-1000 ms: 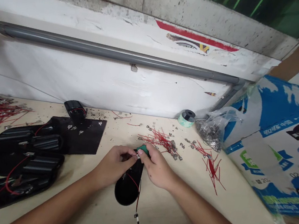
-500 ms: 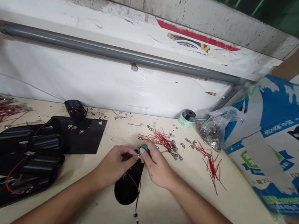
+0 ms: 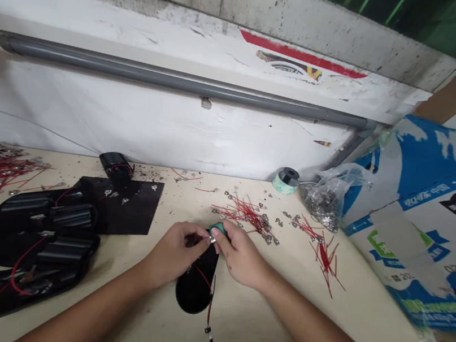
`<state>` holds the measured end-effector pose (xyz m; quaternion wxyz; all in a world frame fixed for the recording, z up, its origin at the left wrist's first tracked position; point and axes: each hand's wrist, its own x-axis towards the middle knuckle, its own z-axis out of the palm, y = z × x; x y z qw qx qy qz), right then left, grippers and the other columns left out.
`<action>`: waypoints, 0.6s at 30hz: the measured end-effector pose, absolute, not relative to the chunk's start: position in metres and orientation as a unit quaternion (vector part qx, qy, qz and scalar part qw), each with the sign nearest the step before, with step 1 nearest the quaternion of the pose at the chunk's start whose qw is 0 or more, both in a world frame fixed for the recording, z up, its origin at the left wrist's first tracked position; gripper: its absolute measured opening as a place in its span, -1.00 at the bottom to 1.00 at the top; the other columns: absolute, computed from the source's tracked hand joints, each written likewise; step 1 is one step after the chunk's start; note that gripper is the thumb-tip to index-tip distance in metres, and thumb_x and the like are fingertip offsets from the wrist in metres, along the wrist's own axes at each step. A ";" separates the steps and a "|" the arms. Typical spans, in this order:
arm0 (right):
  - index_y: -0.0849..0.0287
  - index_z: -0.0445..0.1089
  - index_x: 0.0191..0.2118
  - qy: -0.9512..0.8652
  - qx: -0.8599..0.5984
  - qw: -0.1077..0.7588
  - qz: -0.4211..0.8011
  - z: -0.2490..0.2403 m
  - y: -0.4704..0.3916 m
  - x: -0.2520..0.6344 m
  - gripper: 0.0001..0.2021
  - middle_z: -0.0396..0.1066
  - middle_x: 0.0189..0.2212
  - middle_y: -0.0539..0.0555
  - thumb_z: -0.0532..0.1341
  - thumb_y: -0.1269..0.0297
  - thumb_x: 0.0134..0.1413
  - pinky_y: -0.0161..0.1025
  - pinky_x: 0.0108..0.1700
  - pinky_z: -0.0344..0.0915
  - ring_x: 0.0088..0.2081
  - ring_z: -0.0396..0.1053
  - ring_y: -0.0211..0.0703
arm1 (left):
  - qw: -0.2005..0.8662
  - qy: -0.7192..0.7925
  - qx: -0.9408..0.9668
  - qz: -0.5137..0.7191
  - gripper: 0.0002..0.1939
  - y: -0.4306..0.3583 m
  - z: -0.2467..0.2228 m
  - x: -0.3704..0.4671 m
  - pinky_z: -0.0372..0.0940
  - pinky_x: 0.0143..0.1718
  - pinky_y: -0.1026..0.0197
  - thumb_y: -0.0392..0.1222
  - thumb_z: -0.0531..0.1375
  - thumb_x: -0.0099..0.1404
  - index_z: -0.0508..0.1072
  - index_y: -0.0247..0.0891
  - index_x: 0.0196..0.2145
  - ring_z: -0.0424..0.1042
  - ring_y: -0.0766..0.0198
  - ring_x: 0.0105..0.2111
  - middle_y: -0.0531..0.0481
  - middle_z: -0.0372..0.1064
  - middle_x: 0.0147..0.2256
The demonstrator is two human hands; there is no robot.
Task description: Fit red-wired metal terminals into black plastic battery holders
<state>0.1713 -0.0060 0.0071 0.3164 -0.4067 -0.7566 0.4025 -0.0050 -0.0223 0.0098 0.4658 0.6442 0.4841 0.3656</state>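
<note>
A black plastic casing [image 3: 193,294] with a rounded near end lies between my hands, its far end hidden under my fingers. My left hand [image 3: 180,248] is closed, thumb and fingers pinching at the casing's far end. A small shiny metal piece [image 3: 212,239] shows at the left fingertips. Held in my closed right hand [image 3: 243,253] is a small green piece [image 3: 218,227], right against that metal; its exact kind is unclear. From the casing a red wire [image 3: 210,308] hangs off the right side and ends in a small connector [image 3: 209,335].
Stacked black casings [image 3: 28,244] with red wires and a black sheet [image 3: 136,209] lie at left. Red wires with metal tabs [image 3: 247,214] are heaped behind my hands, more [image 3: 324,257] to the right. A tape roll [image 3: 285,179] and a bag of metal parts [image 3: 326,200] stand by the wall.
Both hands stay nearly in place at the casing's far end. The green piece has turned slightly, and the right fingers have shifted a little over it.
</note>
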 end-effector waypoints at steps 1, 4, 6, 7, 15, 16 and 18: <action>0.13 0.16 -0.42 -0.754 -0.409 0.313 0.408 0.007 -0.006 0.172 -0.65 0.23 -0.51 -0.05 -0.01 0.11 0.42 -0.24 -0.32 0.15 -0.43 0.22 -0.21 | 0.463 0.487 0.644 0.367 -0.73 -0.022 0.009 -0.005 0.22 -0.36 0.26 -0.07 0.18 0.27 0.59 -0.29 -0.38 0.38 0.24 -0.43 -0.03 0.52 -0.43; 0.13 0.15 -0.43 -0.743 -0.415 0.313 0.422 0.006 -0.005 0.173 -0.65 0.21 -0.54 -0.06 0.01 0.10 0.42 -0.26 -0.39 0.14 -0.48 0.20 -0.23 | 0.454 0.495 0.642 0.368 -0.74 -0.023 0.009 -0.005 0.22 -0.36 0.25 -0.06 0.20 0.25 0.59 -0.29 -0.39 0.38 0.23 -0.42 -0.03 0.52 -0.43; 0.12 0.16 -0.41 -0.743 -0.421 0.319 0.411 0.004 -0.006 0.173 -0.67 0.20 -0.54 -0.06 0.02 0.11 0.40 -0.27 -0.41 0.12 -0.48 0.19 -0.22 | 0.450 0.501 0.641 0.369 -0.74 -0.023 0.010 -0.005 0.22 -0.37 0.25 -0.06 0.20 0.24 0.59 -0.29 -0.38 0.38 0.24 -0.43 -0.03 0.51 -0.44; 0.12 0.17 -0.40 -0.745 -0.425 0.323 0.400 0.003 -0.006 0.172 -0.69 0.21 -0.53 -0.05 0.04 0.12 0.40 -0.28 -0.41 0.12 -0.47 0.19 -0.21 | 0.449 0.502 0.640 0.369 -0.74 -0.023 0.010 -0.005 0.22 -0.38 0.26 -0.06 0.20 0.24 0.59 -0.29 -0.38 0.38 0.24 -0.44 -0.02 0.51 -0.44; 0.12 0.14 -0.40 -0.759 -0.446 0.344 0.328 0.002 -0.010 0.167 -0.75 0.24 -0.49 -0.03 0.06 0.23 0.35 -0.27 -0.40 0.08 -0.44 0.17 -0.19 | 0.431 0.505 0.644 0.380 -0.75 -0.023 0.010 -0.005 0.20 -0.40 0.25 -0.06 0.22 0.22 0.59 -0.30 -0.40 0.36 0.24 -0.45 -0.03 0.49 -0.46; 0.11 0.13 -0.41 -0.759 -0.447 0.346 0.324 0.002 -0.011 0.167 -0.75 0.24 -0.50 -0.03 0.07 0.23 0.34 -0.27 -0.41 0.07 -0.45 0.17 -0.18 | 0.428 0.507 0.644 0.380 -0.74 -0.024 0.010 -0.004 0.20 -0.41 0.26 -0.06 0.23 0.22 0.59 -0.30 -0.40 0.35 0.24 -0.45 -0.03 0.49 -0.47; 0.11 0.13 -0.42 -0.761 -0.444 0.349 0.320 0.004 -0.012 0.167 -0.75 0.22 -0.51 -0.03 0.08 0.25 0.32 -0.27 -0.43 0.05 -0.46 0.16 -0.18 | 0.424 0.509 0.645 0.381 -0.75 -0.024 0.009 -0.004 0.18 -0.42 0.26 -0.06 0.23 0.21 0.60 -0.30 -0.40 0.34 0.24 -0.46 -0.03 0.50 -0.48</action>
